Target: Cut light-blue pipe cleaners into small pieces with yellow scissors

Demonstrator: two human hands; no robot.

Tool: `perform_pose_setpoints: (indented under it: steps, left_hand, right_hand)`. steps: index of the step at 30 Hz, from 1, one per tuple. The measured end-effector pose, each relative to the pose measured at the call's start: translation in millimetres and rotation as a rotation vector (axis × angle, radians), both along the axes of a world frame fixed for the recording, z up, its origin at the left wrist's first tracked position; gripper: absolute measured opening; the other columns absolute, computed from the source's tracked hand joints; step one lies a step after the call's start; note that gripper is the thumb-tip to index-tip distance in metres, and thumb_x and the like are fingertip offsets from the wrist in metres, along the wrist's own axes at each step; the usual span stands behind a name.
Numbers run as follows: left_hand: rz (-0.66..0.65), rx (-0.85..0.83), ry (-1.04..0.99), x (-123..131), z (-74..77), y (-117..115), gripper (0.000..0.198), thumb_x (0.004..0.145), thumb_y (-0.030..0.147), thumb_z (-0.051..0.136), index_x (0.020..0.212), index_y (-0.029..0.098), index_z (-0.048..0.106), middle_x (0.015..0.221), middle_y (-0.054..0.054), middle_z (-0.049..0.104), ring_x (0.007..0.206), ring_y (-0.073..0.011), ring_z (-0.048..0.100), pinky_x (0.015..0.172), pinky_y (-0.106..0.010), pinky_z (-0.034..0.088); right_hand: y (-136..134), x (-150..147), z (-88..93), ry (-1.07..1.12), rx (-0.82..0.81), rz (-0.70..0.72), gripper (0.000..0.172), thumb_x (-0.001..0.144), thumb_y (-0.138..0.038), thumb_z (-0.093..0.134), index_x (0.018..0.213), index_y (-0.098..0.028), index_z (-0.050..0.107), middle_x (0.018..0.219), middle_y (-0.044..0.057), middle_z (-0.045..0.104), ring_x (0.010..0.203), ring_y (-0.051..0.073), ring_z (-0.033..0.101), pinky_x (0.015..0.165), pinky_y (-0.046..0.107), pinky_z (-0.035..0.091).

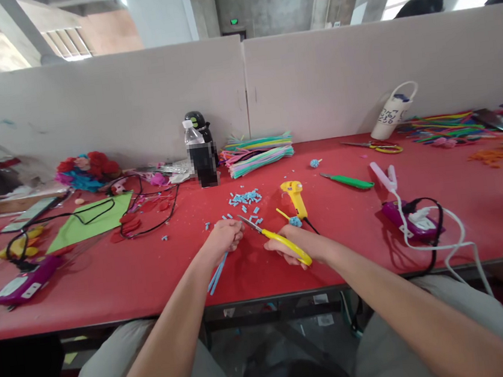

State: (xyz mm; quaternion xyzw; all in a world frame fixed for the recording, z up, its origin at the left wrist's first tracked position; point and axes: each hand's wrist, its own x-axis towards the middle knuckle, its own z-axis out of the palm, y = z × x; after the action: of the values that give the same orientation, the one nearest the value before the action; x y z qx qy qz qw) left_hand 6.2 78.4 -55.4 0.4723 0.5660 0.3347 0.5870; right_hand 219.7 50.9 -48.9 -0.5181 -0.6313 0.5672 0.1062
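My left hand (227, 238) is closed around light blue pipe cleaners (217, 275), whose long ends hang down toward the table's front edge. In my right hand (292, 245) is a pair of scissors (289, 246) with yellow handles. The scissor tips point left and come close to the fingers of my left hand; whether they touch the pipe cleaners is too small to tell. Just beyond my hands lies a loose pile of short light blue pieces (244, 198), with several more scattered nearer to me.
A yellow glue gun (295, 198) lies beyond my right hand, near a small blue fuzzy ball (295, 221). Green-handled tweezers (350, 181) and purple power strips (412, 221) are to the right. Bundled pipe cleaners (259, 156) and a bottle (193, 136) stand along the partition (132, 99).
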Motion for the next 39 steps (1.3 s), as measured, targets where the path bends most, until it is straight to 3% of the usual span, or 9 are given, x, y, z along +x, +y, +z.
perform_pose_setpoints:
  steps: [4, 9, 11, 15, 18, 23, 28, 31, 39]
  left_hand:
    - [-0.024, 0.047, 0.026, 4, 4.2, -7, 0.023, 0.079, 0.035, 0.061, 0.07, 0.015, 0.054, 0.046, 0.008, 0.036, 0.037, -0.004, 0.023, 0.042, -0.02, 0.016]
    - [-0.123, 0.129, 0.011, 18, 8.3, -33, 0.017, 0.081, 0.031, 0.058, 0.075, 0.015, 0.056, 0.052, 0.006, 0.043, 0.044, -0.0071, 0.033, 0.045, -0.021, 0.025]
    - [-0.172, 0.137, -0.008, 24, 6.7, -45, 0.013, 0.08, 0.025, 0.057, 0.087, 0.015, 0.059, 0.054, 0.005, 0.047, 0.048, -0.0091, 0.038, 0.048, -0.022, 0.028]
    - [-0.274, 0.161, -0.103, 35, 2.0, -60, 0.042, 0.084, 0.02, 0.052, 0.125, 0.013, 0.048, 0.06, 0.006, 0.047, 0.055, -0.011, 0.041, 0.054, -0.024, 0.033]
    - [-0.339, 0.165, -0.192, 39, 1.6, -63, 0.05, 0.089, 0.025, 0.05, 0.136, 0.011, 0.038, 0.067, 0.004, 0.049, 0.057, -0.0101, 0.04, 0.056, -0.025, 0.033]
    - [-0.388, 0.165, -0.207, 37, 5.8, -60, 0.036, 0.09, 0.027, 0.051, 0.122, 0.011, 0.047, 0.071, 0.003, 0.05, 0.054, -0.0076, 0.037, 0.054, -0.024, 0.031]
    - [-0.362, 0.144, -0.064, 31, 9.8, -59, 0.021, 0.09, 0.034, 0.052, 0.099, 0.016, 0.055, 0.061, 0.004, 0.047, 0.052, -0.0085, 0.038, 0.05, -0.022, 0.028]
    - [-0.371, 0.113, -0.025, 30, 11.8, -59, 0.021, 0.09, 0.036, 0.05, 0.088, 0.016, 0.055, 0.058, 0.005, 0.045, 0.049, -0.008, 0.035, 0.047, -0.021, 0.026]
    - [-0.347, 0.079, -0.02, 31, 12.7, -57, 0.019, 0.086, 0.035, 0.051, 0.083, 0.017, 0.054, 0.055, 0.005, 0.045, 0.045, -0.0077, 0.033, 0.044, -0.02, 0.023]
  right_hand:
    - [-3, 4, 1.0, 0.055, 0.044, -0.049, 0.042, 0.084, -0.051, 0.058, 0.058, -0.019, 0.048, 0.034, -0.005, 0.048, 0.027, 0.008, 0.042, 0.031, 0.018, 0.033]
    - [-5, 2, 8.6, 0.142, 0.172, -0.142, 0.041, 0.081, -0.052, 0.062, 0.059, -0.02, 0.047, 0.043, -0.002, 0.056, 0.036, 0.009, 0.051, 0.038, 0.019, 0.037]
    - [-6, -1, 10.2, 0.178, 0.221, -0.171, 0.039, 0.08, -0.051, 0.062, 0.061, -0.021, 0.047, 0.046, -0.002, 0.057, 0.04, 0.01, 0.054, 0.041, 0.02, 0.04]
    - [-9, -7, 6.6, 0.23, 0.274, -0.186, 0.035, 0.078, -0.046, 0.065, 0.063, -0.022, 0.044, 0.046, -0.004, 0.055, 0.042, 0.011, 0.054, 0.043, 0.021, 0.041]
    - [-12, -11, 1.6, 0.258, 0.294, -0.189, 0.031, 0.076, -0.04, 0.066, 0.066, -0.022, 0.043, 0.045, -0.006, 0.052, 0.041, 0.012, 0.053, 0.044, 0.022, 0.041]
    - [-14, -14, -0.2, 0.295, 0.335, -0.2, 0.023, 0.077, -0.033, 0.062, 0.07, -0.023, 0.042, 0.047, -0.007, 0.05, 0.042, 0.012, 0.052, 0.046, 0.023, 0.042]
    - [-11, -8, 4.8, 0.313, 0.405, -0.214, 0.02, 0.079, -0.031, 0.06, 0.071, -0.023, 0.043, 0.052, -0.006, 0.053, 0.045, 0.011, 0.051, 0.049, 0.024, 0.042]
    - [-11, -5, 8.8, 0.309, 0.427, -0.205, 0.022, 0.08, -0.032, 0.06, 0.071, -0.023, 0.042, 0.052, -0.005, 0.056, 0.047, 0.012, 0.053, 0.05, 0.024, 0.042]
    - [-13, -5, 18.2, 0.279, 0.46, -0.208, 0.024, 0.079, -0.033, 0.061, 0.069, -0.023, 0.042, 0.053, -0.004, 0.056, 0.049, 0.013, 0.054, 0.053, 0.025, 0.044]
